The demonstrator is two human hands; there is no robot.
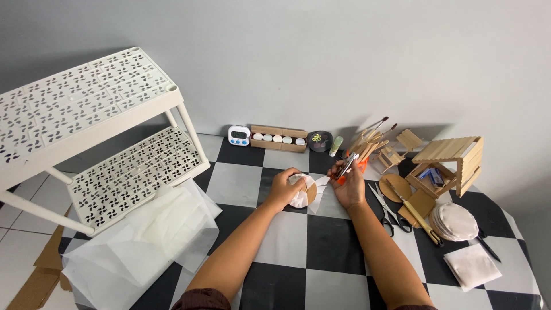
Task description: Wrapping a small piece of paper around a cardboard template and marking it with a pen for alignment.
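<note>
My left hand [285, 186] grips a round cardboard disc wrapped in white paper [303, 192], held just above the black-and-white checkered mat [321, 241]. My right hand [348, 182] is raised beside it and holds a small tool with an orange handle and metal tip [346, 167], its tip pointing up and away. The two hands are close together, almost touching at the paper's edge.
Scissors [388, 208], a brush [418, 217], a stack of white-covered discs [454, 221] and folded white paper [472, 265] lie to the right. A stick-built wooden house [453, 162], a timer [239, 135] and a box of white tubs [278, 138] stand behind. A white shelf [97, 143] and crumpled paper [143, 241] lie to the left.
</note>
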